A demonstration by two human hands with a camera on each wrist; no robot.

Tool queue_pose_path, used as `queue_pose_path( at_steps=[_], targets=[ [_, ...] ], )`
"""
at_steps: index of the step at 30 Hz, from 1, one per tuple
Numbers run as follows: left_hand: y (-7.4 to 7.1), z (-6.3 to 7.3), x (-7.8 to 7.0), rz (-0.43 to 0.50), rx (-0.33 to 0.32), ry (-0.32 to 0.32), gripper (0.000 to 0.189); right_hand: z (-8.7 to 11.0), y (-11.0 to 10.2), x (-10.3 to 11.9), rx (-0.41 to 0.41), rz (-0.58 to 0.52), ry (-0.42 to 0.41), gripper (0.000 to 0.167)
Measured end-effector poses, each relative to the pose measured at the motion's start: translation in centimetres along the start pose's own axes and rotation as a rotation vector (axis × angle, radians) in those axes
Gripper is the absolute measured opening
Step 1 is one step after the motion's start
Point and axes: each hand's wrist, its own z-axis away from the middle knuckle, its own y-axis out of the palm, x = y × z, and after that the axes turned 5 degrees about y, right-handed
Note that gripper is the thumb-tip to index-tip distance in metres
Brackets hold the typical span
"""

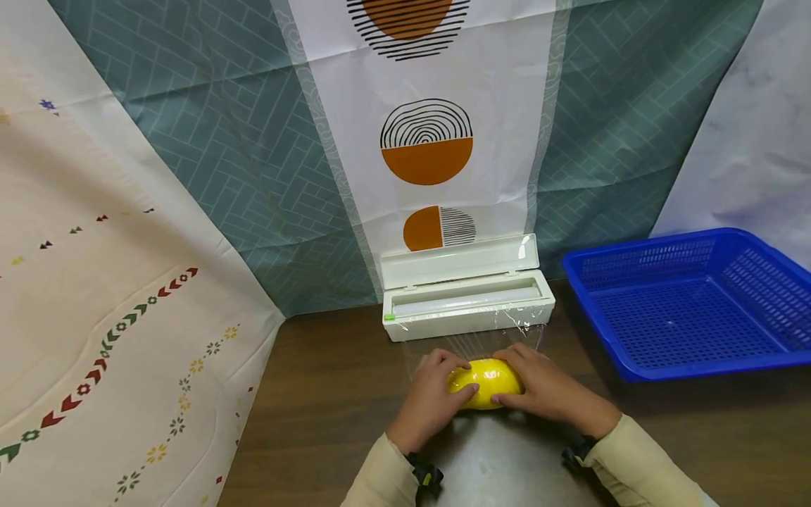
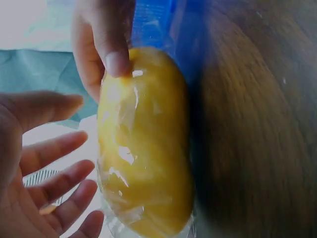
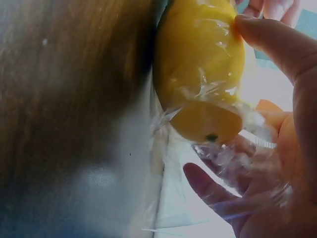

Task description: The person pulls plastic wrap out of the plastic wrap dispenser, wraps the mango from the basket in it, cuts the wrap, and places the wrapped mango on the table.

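A yellow mango (image 1: 489, 382), wrapped in clear cling film (image 3: 218, 94), lies on its side low over the table. My left hand (image 1: 438, 394) is spread above its left half. In the left wrist view, a small gap shows between the left fingers (image 2: 69, 173) and the fruit. At the other end, my right hand (image 1: 545, 386) holds the mango, thumb on top and fingers on the far side. Loose film bunches over the right fingers (image 3: 208, 186). Behind the fruit, an open white film dispenser (image 1: 469, 320) has film running out of its front.
A blue perforated basket (image 1: 690, 370) stands at the right. Brown wood-look table (image 1: 317, 401) spreads around, with a shiny greyish patch in front of me. Patterned cloths (image 1: 234, 127) hang behind and to the left.
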Motion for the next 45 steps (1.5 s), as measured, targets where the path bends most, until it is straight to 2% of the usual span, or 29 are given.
queue_pose_path(
  at_steps=[3,6,10,14,21,24,27,30,35,45],
  targets=[
    [0.0,0.1,-0.3,-0.066,0.045,0.080,0.035,0.0,0.0,-0.1,0.001,-0.003,0.000,0.067],
    [0.1,0.1,-0.3,-0.101,0.051,0.115,0.039,0.0,0.1,-0.2,0.014,-0.005,0.012,0.072],
    [0.3,0.1,-0.2,-0.107,0.041,0.120,0.041,0.1,0.1,-0.2,0.008,0.004,0.001,0.079],
    [0.4,0.1,0.0,-0.108,0.028,0.121,0.042,0.0,-0.1,0.1,-0.046,0.011,-0.036,0.080],
    [0.4,0.0,0.4,-0.130,0.018,0.126,0.045,-0.3,-0.5,1.6,-0.190,0.061,-0.147,0.066],
    [0.4,-0.2,0.5,-0.140,0.018,0.131,0.047,-0.3,-0.2,2.5,-0.226,0.091,-0.188,0.062],
    [0.4,-0.3,0.6,-0.151,0.025,0.129,0.050,-0.2,0.4,3.1,-0.212,0.090,-0.202,0.061],
    [0.4,-0.4,0.7,-0.153,0.040,0.117,0.052,-0.1,0.9,3.3,-0.182,0.090,-0.180,0.064],
    [0.4,-0.6,0.8,-0.147,0.054,0.113,0.053,-0.1,1.6,2.8,-0.164,0.113,-0.134,0.065],
    [0.5,-1.2,1.0,-0.169,0.060,0.112,0.058,-0.6,2.2,1.7,-0.164,0.133,-0.128,0.067]
  ],
)
